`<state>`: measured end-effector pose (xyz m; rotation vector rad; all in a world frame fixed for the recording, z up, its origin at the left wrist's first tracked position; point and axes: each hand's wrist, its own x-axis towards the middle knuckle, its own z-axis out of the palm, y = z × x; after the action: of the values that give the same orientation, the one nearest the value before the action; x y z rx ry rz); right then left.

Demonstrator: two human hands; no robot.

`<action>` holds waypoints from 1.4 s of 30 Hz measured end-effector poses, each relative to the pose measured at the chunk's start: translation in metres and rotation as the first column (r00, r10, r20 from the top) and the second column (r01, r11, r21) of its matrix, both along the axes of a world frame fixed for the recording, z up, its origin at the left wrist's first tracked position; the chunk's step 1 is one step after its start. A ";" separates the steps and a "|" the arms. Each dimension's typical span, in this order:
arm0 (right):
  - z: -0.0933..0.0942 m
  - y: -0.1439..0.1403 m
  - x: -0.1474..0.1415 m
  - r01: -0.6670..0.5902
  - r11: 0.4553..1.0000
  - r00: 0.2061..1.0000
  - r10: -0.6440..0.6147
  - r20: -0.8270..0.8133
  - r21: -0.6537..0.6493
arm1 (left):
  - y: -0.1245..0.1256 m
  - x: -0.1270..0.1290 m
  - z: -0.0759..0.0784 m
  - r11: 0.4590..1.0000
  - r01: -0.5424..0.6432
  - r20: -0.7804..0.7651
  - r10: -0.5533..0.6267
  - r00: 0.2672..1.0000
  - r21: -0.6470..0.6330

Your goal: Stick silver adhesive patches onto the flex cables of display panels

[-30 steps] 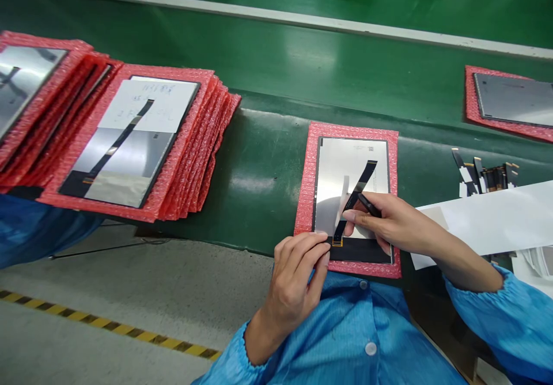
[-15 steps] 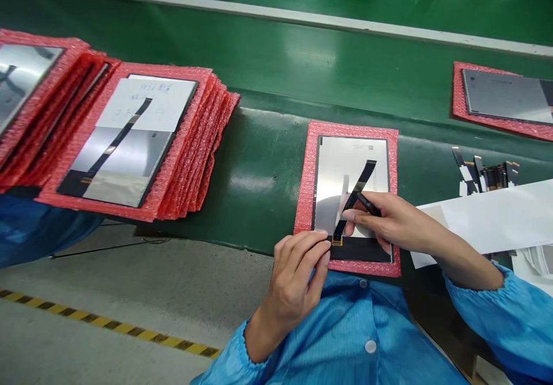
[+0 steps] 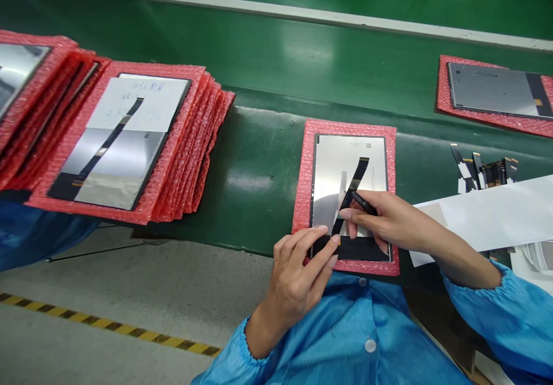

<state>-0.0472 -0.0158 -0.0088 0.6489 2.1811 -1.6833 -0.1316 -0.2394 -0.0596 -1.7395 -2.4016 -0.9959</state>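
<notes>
An LCD panel (image 3: 375,169) with a silvery back and a black lower strip lies on a red bubble-wrap sheet (image 3: 301,192) before me. A black flex cable (image 3: 359,172) slants up over it, its reflection showing in the metal. My right hand (image 3: 380,218) pinches the cable near its middle, with a slim black tool (image 3: 363,202) tucked under the forefinger. With fingers stretched, my left hand (image 3: 298,270) rests at the panel's lower left. One fingertip presses at the cable's lower end, by the gold connector, which is mostly covered.
Left stands a stack of panels in red bubble wrap (image 3: 173,160), a handwritten paper slip (image 3: 138,108) on top. Several loose flex cables (image 3: 488,172) and a white sheet (image 3: 496,215) lie to my right. Another wrapped panel (image 3: 492,91) sits back right. A white rail (image 3: 302,16) crosses behind.
My left hand's fingers have slid right onto the cable's lower end, covering most of the gold connector. My right hand keeps its pinch. The view has shifted slightly.
</notes>
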 end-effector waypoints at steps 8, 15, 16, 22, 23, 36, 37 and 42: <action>-0.003 0.000 0.002 -0.028 1.000 0.999 0.028 -0.022 0.000 | 0.000 -0.001 -0.002 1.000 0.009 -0.005 -0.009 1.000 0.016; -0.001 0.000 0.002 -0.041 0.998 0.999 0.042 -0.028 0.042 | -0.002 0.000 -0.003 1.000 -0.012 0.048 0.011 0.999 0.016; -0.001 0.000 0.002 -0.041 0.998 0.999 0.042 -0.025 0.043 | -0.002 0.000 -0.003 1.000 -0.011 0.039 0.011 0.999 0.010; -0.003 0.000 0.003 -0.039 0.999 0.999 0.039 -0.003 0.032 | -0.001 0.001 -0.002 1.000 -0.003 -0.013 0.002 1.000 -0.009; -0.003 0.000 0.003 -0.038 0.999 0.999 0.039 -0.004 0.032 | -0.001 0.001 -0.002 1.000 -0.002 -0.015 0.002 1.000 -0.007; -0.002 -0.001 0.000 0.103 0.993 0.992 -0.098 0.082 -0.054 | -0.010 -0.003 -0.020 0.995 0.079 -0.326 -0.055 0.944 0.060; -0.002 -0.001 0.001 0.123 0.990 0.989 -0.117 0.091 -0.071 | -0.010 -0.001 -0.020 0.996 0.071 -0.340 -0.049 0.939 0.053; -0.004 0.000 0.001 0.116 0.990 0.992 -0.112 0.050 -0.085 | -0.009 0.010 -0.023 0.999 -0.010 -0.357 0.024 0.934 0.039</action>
<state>-0.0458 -0.0158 -0.0125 0.7935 2.0617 -1.7917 -0.1216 -0.2486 -0.0825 -1.7088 -2.1509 -0.6459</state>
